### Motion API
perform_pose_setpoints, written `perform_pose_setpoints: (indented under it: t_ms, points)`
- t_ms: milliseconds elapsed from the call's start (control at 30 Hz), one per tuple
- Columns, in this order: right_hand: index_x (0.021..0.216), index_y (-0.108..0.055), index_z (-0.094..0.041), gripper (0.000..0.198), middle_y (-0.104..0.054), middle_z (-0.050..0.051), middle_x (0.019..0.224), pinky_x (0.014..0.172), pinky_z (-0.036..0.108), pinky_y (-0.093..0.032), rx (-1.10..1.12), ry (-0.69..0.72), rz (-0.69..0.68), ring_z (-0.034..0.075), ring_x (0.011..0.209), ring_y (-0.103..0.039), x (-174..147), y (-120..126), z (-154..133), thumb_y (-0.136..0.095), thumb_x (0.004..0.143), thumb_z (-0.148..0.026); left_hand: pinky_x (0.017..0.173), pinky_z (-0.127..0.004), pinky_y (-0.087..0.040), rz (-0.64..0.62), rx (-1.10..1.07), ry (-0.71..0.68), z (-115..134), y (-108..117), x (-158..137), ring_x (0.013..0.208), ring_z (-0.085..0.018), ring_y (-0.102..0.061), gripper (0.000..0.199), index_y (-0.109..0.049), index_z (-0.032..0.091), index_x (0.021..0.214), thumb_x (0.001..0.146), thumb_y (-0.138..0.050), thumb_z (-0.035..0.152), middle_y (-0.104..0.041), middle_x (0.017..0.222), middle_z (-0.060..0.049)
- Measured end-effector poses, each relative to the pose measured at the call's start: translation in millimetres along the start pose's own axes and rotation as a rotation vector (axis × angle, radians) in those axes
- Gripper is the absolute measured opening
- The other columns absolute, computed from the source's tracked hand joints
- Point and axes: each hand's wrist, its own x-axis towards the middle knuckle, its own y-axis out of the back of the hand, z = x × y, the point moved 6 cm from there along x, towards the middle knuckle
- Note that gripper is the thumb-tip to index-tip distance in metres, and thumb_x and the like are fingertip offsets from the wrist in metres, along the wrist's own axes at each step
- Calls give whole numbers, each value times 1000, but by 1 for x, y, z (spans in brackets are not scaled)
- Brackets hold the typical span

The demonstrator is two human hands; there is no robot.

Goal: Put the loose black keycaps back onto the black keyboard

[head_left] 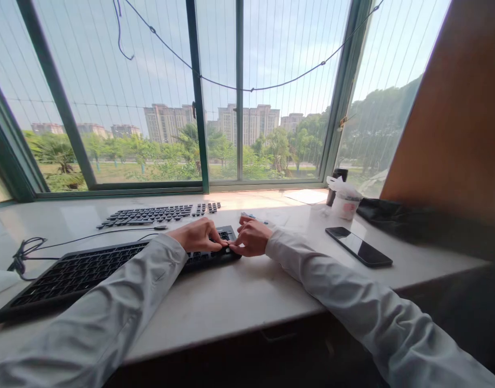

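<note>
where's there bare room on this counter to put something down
Mainly the countertop between the left sleeve and right sleeve, in front of the keyboard. A slimmer gap separates the right sleeve and phone. Crowded: the left, with keyboard, cable and loose keycaps; also around the cup.

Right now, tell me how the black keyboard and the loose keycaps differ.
The keyboard is one long body; the loose keycaps are small separate pieces in rows. The hands are at the keyboard's right end, not on the keycaps. The keyboard lies nearer the camera, the keycaps farther off. Both are dark.
</note>
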Motion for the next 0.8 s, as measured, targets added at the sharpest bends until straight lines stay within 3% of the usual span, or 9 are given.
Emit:
perform_pose_setpoints:
  t_ms: [300,433,533,700,800]
  points:
    - [62,-71,-21,40,-61,1,52,83,31,-35,-5,46,-34,11,52,-45,4,0,-6,-43,88,-32,55,-17,-38,-23,32,-51,3,-5,-1,55,-9,-54,31,-77,15,87,74,-62,38,-73,70,-6]
    - [77,-75,-26,38,-60,0,53,85,33,-34,15,7,-5,12,56,-48,-2,-2,0,-42,91,-37,58,-17,-41,23,109,-76,6,-2,-3,53,-8,-53,29,-77,21,92,74,-62,39,-73,70,-5]
    - [91,-75,-31,35,-60,-2,54,86,34,-32,64,-43,31,12,57,-49,-4,-3,5,-41,92,-41,66,-20,-45,43,125,-60,3,1,-5,61,-12,-61,27,-76,27,92,75,-62,40,-74,77,-4]
    - [82,-75,-29,33,-59,-4,52,86,32,-32,131,-60,83,10,54,-47,-2,-2,4,-46,89,-42,76,-26,-49,17,209,29,-7,8,-7,84,-19,-68,29,-75,29,96,77,-57,40,-74,93,-2]
    - [87,-75,-29,33,-59,-3,51,82,32,-33,143,-103,126,10,53,-47,-2,-1,7,-46,90,-45,79,-29,-49,50,360,80,-11,13,-9,90,-22,-68,31,-74,29,99,80,-51,39,-72,99,-2]
